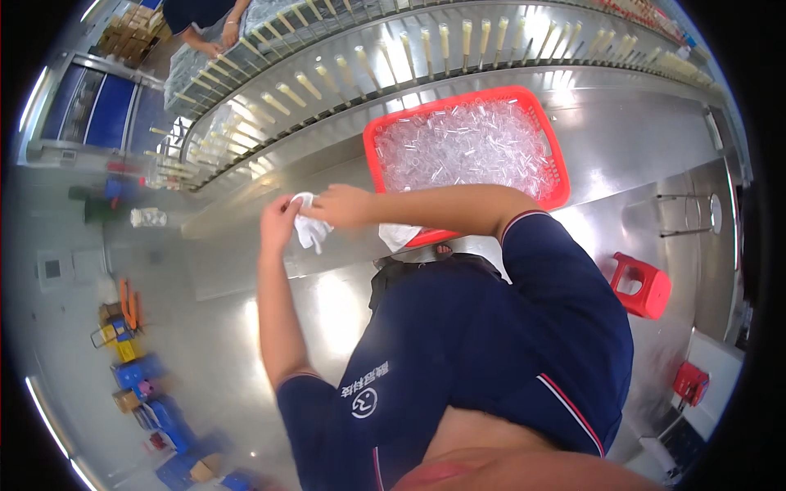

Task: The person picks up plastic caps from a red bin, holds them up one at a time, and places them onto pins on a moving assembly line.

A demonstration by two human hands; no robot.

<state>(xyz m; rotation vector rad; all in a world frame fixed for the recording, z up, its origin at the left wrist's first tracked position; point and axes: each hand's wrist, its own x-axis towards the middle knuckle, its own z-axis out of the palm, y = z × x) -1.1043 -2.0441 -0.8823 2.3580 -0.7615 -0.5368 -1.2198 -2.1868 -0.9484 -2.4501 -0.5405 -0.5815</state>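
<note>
Between my two hands hangs a limp white glove, its finger-like ends dangling down. My left hand pinches it at one edge. My right hand grips it from the other side, the fingers closed against the fabric. Beyond my right forearm stands a red plastic basket, filled with many short clear tubes. Another piece of white cloth lies at the basket's near left corner, partly below my right arm.
A metal worktable supports the basket. Behind it curves a line of upright rods with cream-coloured tips. Across that line, a co-worker's hands rest near clear plastic. A red stool stands at right; several bins are at left.
</note>
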